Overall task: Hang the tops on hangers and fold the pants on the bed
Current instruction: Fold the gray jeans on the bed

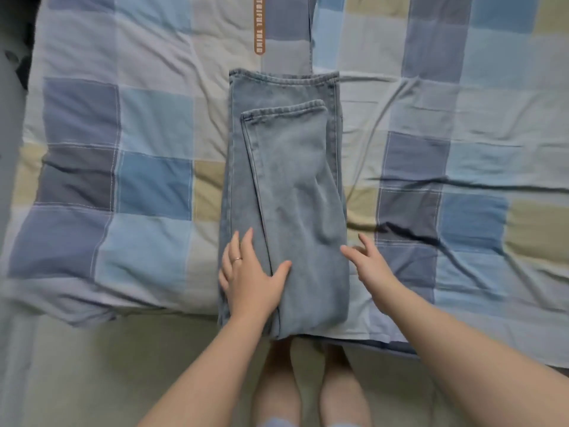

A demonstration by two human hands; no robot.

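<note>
Light blue jeans (292, 186) lie on the bed (147, 124), which is covered in a wrinkled blue, grey and beige check. The jeans are folded lengthwise into a long narrow stack, with one hemmed leg end doubled back on top and stopping short of the far hem. The near end of the stack reaches the bed's edge closest to the person. Left hand (249, 278): palm down, fingers straight and together, thumb spread, pressing flat on the near left part of the denim across the upper layer's edge; it grasps nothing. A ring (237, 259) shows on one finger. Right hand (369, 263): at the jeans' right edge, fingers loose and spread over the cover, holding nothing; thumb tip at the denim's border, contact cannot be told. Beyond the jeans, an orange lettered strip (259, 23) lies on the bedding. Bare legs (277, 389) stand on a pale floor (123, 365).
</note>
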